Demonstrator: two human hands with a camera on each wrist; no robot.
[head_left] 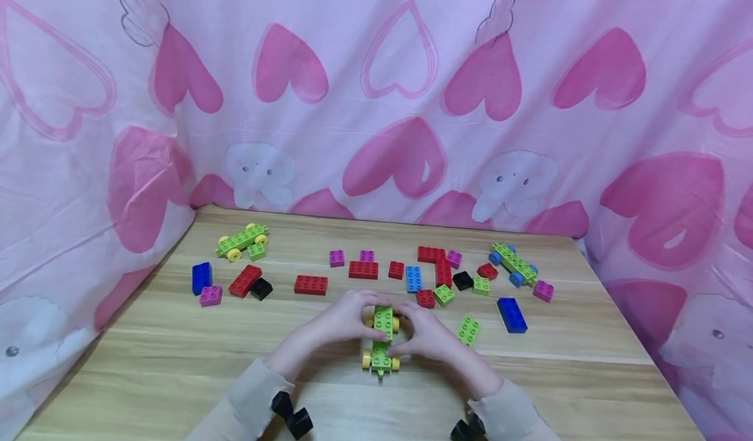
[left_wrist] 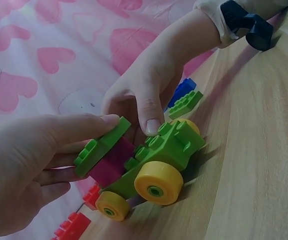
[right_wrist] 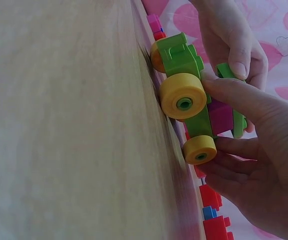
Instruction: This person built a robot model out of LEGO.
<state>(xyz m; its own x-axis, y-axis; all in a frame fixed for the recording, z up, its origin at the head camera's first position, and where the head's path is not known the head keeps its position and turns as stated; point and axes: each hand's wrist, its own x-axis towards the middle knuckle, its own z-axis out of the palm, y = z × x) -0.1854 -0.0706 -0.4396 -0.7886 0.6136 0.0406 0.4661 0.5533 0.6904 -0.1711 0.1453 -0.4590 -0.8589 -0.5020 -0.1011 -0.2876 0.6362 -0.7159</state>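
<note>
Evidently, building is in hand: the left hand (head_left: 351, 320) pinches a green brick (left_wrist: 103, 146) between thumb and fingers, right over a pink block (left_wrist: 111, 167) on the toy car (head_left: 381, 360). The right hand (head_left: 428, 333) grips the car itself, its thumb on the green base and its fingers curled by a front wheel (right_wrist: 200, 149). The car is at the near middle of the table (head_left: 147, 369), between the two hands; whether every wheel touches the wood I cannot tell.

The step seems to be setting the green brick onto the pink block. How firmly its studs are joined is hidden, so the next move probably calls for lining up the edges and pressing evenly, while the right hand keeps the base from rolling.

Just beyond the right hand lies a loose green brick (head_left: 468, 330), with a dark blue brick (head_left: 512, 315) farther right. Farther back are scattered red bricks (head_left: 311, 285), then a yellow-wheeled car (head_left: 243, 240) at the left and a blue-wheeled car (head_left: 514, 264) at the right.
</note>
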